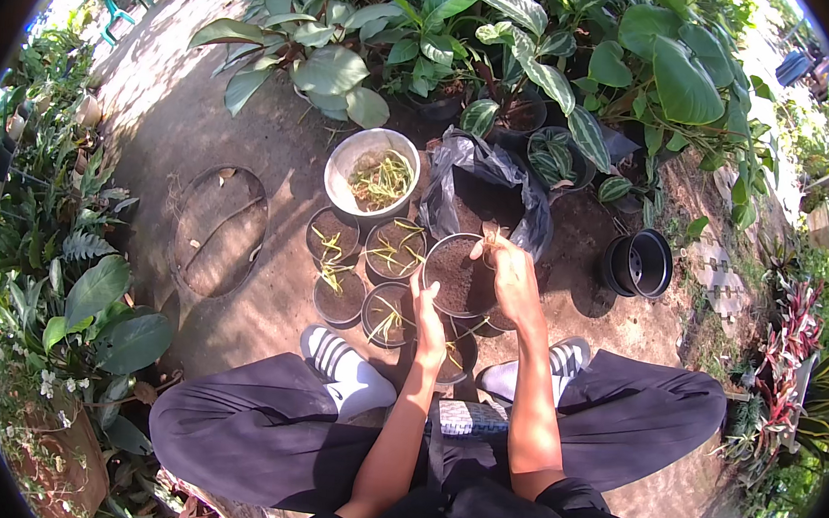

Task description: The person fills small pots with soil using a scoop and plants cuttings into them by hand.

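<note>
My left hand (427, 320) grips the near left side of a black plastic pot (459, 276) filled with brown soil, raised over other pots. At its far right rim, my right hand (514, 273) has curled fingers with soil on their tips; whether they hold anything is unclear. Just beyond stands an open black plastic bag (491, 196) of dark soil. To the left are several soil-filled pots with slender yellow-green cuttings, among them one pot (395, 249) and a nearer one (388, 315). A white bucket (336, 172) behind them contains more cuttings (384, 182).
Nested black pots (637, 263) lie tipped at the right. Large leafy potted plants (330, 77) line the back. A round rim (180, 270) is set in the ground (293, 136) at left. My slippered feet, one a striped slipper (330, 351), flank the pots.
</note>
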